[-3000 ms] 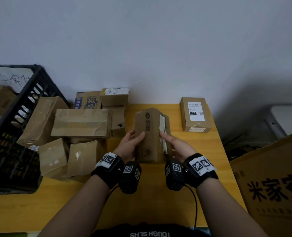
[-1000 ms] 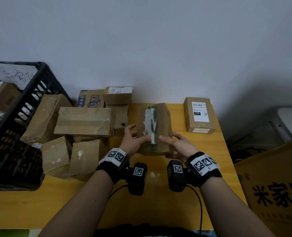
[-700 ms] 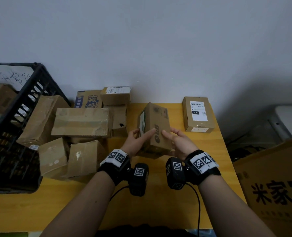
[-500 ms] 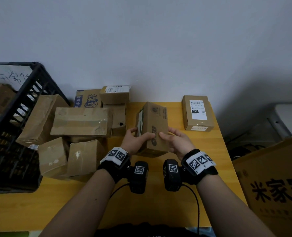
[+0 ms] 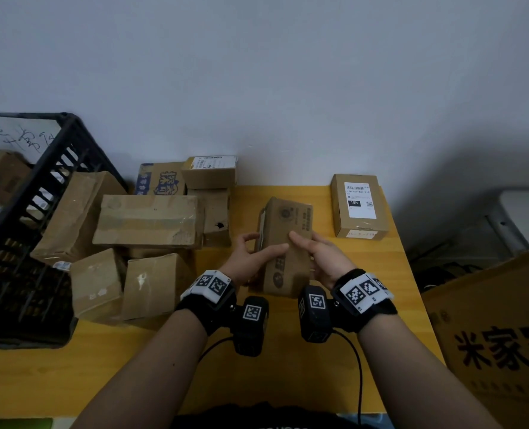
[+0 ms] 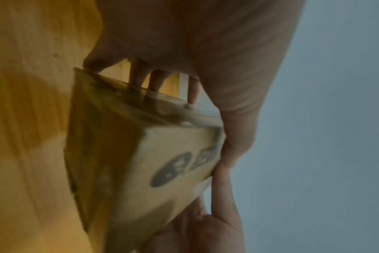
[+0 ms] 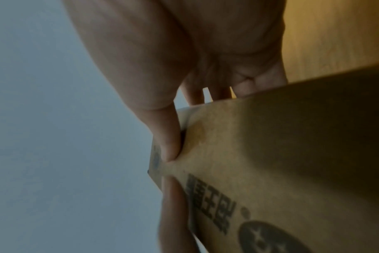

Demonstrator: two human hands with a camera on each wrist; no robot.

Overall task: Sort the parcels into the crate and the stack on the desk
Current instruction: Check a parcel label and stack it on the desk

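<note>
Both hands grip one printed parcel [image 5: 283, 249] above the bench [image 5: 288, 366], left hand [image 5: 250, 258] and right hand [image 5: 322, 258] clasping opposite sides; judged step: keep thumbs on top, find the label, then route it to the crate [image 5: 25, 243] or labelled parcel [image 5: 360, 205]. Wrist views alone show fingers [image 6: 138, 75] curled beneath; only the head view shows both destinations

Dim, flat light fills the head view, with a broad soft shadow on the wall [image 5: 461, 168] toward 3 o'clock and straight edges bowing outward near the frame's rim. Both wrist views are murky and motion-blurred, and the held parcel [image 6: 141, 162] shows smeared print.
</note>
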